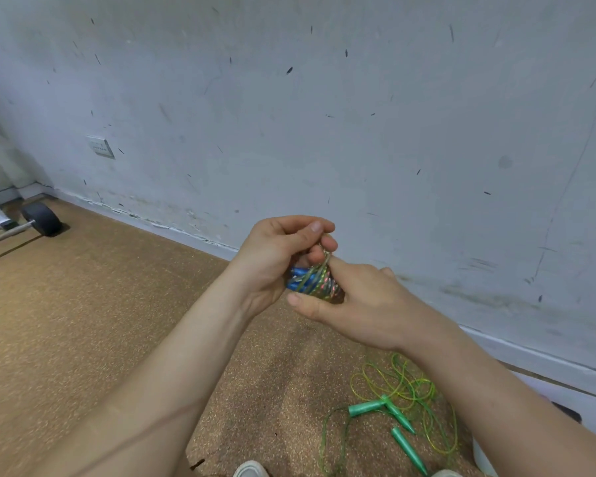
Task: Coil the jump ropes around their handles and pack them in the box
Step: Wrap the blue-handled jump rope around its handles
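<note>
1. Cork-brown floor [100,321] meets a scuffed grey wall [324,115].
2. Held above it, the blue jump rope [310,282] is coiled round its handles (tightly).
3. Pinching a strand, the left hand [272,256] has a closed grip.
4. Around the coil, the right hand [362,304] curls its grip.
5. Loose on the floor lies the green jump rope [393,411].

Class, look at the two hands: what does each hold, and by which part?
The right hand grips the blue-handled jump rope round its wound middle; the left hand pinches its rope strands just above the coils.
</note>
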